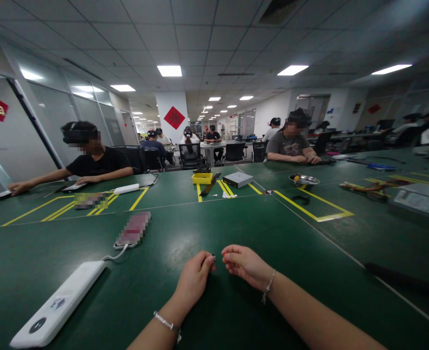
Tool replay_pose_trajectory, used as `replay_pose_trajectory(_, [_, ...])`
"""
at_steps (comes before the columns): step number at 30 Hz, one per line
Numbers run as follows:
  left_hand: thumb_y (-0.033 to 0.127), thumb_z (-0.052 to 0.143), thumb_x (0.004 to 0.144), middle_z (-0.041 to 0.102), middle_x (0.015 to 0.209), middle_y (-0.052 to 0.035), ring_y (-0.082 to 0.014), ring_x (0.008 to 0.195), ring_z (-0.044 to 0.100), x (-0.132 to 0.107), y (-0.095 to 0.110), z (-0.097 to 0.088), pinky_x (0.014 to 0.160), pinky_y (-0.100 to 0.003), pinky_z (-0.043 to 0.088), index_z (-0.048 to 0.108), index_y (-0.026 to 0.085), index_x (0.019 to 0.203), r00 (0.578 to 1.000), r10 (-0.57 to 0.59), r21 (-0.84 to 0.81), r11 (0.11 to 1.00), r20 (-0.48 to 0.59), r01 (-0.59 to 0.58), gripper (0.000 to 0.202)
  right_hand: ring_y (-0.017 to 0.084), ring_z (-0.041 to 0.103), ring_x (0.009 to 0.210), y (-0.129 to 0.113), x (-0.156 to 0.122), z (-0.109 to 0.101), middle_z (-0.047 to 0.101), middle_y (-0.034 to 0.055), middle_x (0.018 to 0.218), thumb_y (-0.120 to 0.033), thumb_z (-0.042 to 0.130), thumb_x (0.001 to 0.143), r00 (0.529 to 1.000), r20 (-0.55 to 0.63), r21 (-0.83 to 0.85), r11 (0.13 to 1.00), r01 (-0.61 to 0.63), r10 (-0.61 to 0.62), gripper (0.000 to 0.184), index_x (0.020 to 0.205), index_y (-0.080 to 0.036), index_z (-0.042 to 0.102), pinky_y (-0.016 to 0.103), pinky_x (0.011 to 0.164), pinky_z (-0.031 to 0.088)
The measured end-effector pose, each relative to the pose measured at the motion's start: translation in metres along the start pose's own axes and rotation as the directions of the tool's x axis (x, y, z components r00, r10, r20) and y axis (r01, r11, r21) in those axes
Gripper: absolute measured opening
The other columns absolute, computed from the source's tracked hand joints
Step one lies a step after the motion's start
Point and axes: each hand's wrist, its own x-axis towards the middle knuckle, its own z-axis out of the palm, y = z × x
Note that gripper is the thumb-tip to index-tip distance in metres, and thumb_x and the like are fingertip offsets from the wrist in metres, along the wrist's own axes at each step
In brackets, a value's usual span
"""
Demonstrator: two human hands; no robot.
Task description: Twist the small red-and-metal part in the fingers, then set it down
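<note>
My left hand rests on the green table, fingers curled, pinching a tiny dark object at the fingertips. My right hand lies just to its right, fingers curled inward with the tips close to that same small object; whether it touches it I cannot make out. Both wrists wear thin bracelets. A white power bank lies at the near left, cabled to a phone further back.
Further back stand a yellow box, a grey metal box, a steel bowl and a flat grey device. Yellow tape lines mark the table. Other people sit at the far left and far right.
</note>
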Motion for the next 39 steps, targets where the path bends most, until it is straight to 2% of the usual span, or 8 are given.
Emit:
replay_pose_trajectory(6, [0.042,0.023,0.084,0.06,0.063,0.0003,-0.0131,0.06,0.053,0.0,-0.001,0.0,0.061,-0.023,0.038,0.054,0.019,0.064,1.0,0.021,-0.015,1.0,0.006,-0.021,0.044,0.007,0.052,0.054,0.003,-0.002,0.006,0.058,0.0008,0.067,-0.034,0.06,0.066,0.999,0.033,-0.033,0.999,0.018,-0.017,0.024,0.079,-0.015,0.052,0.022,0.054,0.038])
replay_pose_trajectory(10, [0.038,0.031,0.082,0.06,0.068,0.0003,-0.0133,0.064,0.053,0.001,-0.001,0.002,0.062,-0.023,0.039,0.054,0.019,0.073,0.999,0.031,-0.051,0.998,-0.016,-0.031,0.032,0.007,0.05,0.053,0.004,-0.003,0.006,0.056,-0.0007,0.061,-0.044,0.058,0.067,0.998,0.058,-0.044,0.998,0.034,-0.032,0.031,0.074,-0.014,0.054,0.022,0.055,0.037])
replay_pose_trajectory(13, [0.034,0.04,0.077,0.058,0.069,0.0014,-0.0129,0.064,0.052,0.001,-0.001,0.002,0.06,-0.023,0.039,0.054,0.019,0.08,0.999,0.018,-0.059,0.998,-0.042,-0.021,0.021,0.006,0.048,0.053,0.005,-0.001,0.005,0.055,-0.0012,0.061,-0.04,0.063,0.063,0.998,0.052,-0.019,0.999,0.047,-0.046,0.029,0.073,-0.014,0.056,0.022,0.055,0.036])
replay_pose_trajectory(17, [0.029,0.046,0.073,0.059,0.07,0.0021,-0.0123,0.064,0.052,0.001,0.001,0.002,0.061,-0.023,0.039,0.055,0.019,0.08,0.999,0.005,-0.061,0.998,-0.043,-0.007,0.016,0.007,0.049,0.055,0.007,0.001,0.005,0.057,0.0007,0.066,-0.033,0.067,0.06,0.999,0.035,0.009,0.999,0.035,-0.035,0.027,0.075,-0.014,0.056,0.023,0.057,0.037])
replay_pose_trajectory(21, [0.021,0.049,0.068,0.061,0.075,0.0015,-0.013,0.069,0.054,0.001,0.002,0.002,0.066,-0.025,0.041,0.057,0.02,0.082,0.999,0.003,-0.05,0.999,-0.041,-0.006,0.016,0.007,0.05,0.057,0.009,0.001,0.006,0.058,0.0016,0.07,-0.032,0.065,0.061,0.999,-0.012,-0.006,0.999,0.039,-0.04,0.025,0.076,-0.014,0.056,0.022,0.057,0.038])
replay_pose_trajectory(26, [0.016,0.051,0.066,0.06,0.075,0.0018,-0.0131,0.07,0.055,0.001,-0.001,0.003,0.067,-0.025,0.042,0.054,0.02,0.078,0.994,0.019,-0.032,0.999,-0.105,-0.023,0.013,0.007,0.049,0.057,0.01,0.002,0.007,0.056,0.0007,0.069,-0.031,0.067,0.059,0.998,-0.044,-0.025,0.999,0.047,-0.048,0.024,0.072,-0.014,0.057,0.022,0.057,0.039])
replay_pose_trajectory(33, [0.013,0.051,0.067,0.059,0.082,0.0,-0.0148,0.079,0.055,-0.003,0.004,0.005,0.073,-0.028,0.042,0.052,0.021,0.085,0.977,0.151,0.143,0.981,-0.15,-0.13,0.02,0.006,0.047,0.052,0.012,0.0,0.016,0.055,-0.001,0.063,-0.033,0.069,0.055,0.996,-0.065,0.005,0.998,0.065,-0.064,0.029,0.07,-0.014,0.054,0.021,0.054,0.038])
replay_pose_trajectory(39, [0.014,0.049,0.07,0.058,0.077,0.0006,-0.0147,0.075,0.054,-0.006,0.009,0.004,0.069,-0.028,0.041,0.051,0.02,0.079,0.956,0.232,0.263,0.948,-0.18,-0.18,0.011,0.007,0.048,0.051,0.019,0.002,0.022,0.053,-0.0026,0.054,-0.038,0.068,0.053,0.977,-0.172,-0.023,0.992,0.128,-0.13,0.03,0.062,-0.015,0.052,0.022,0.054,0.039])
